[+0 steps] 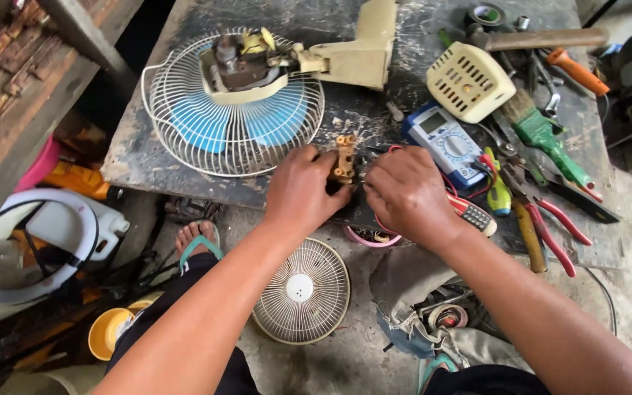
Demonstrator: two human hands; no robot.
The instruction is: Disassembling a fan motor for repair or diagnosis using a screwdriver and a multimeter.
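Observation:
My left hand (303,192) grips a small tan switch block (344,158) with brass contacts, held over the front edge of the dark worn workbench (184,157). My right hand (406,194) is closed right beside the block, fingers pinched at its right side; what they pinch is hidden. A fan (234,102) with a white wire guard, blue blades and exposed motor lies on its face at the bench's left, its cream stand pointing to the right.
A blue multimeter (446,143) with red leads, a cream motor cover (468,80), a green-handled brush (546,139), red-handled pliers (557,234), a hammer (539,38) and screwdrivers crowd the bench's right. A loose white fan guard (301,291) lies on the floor below.

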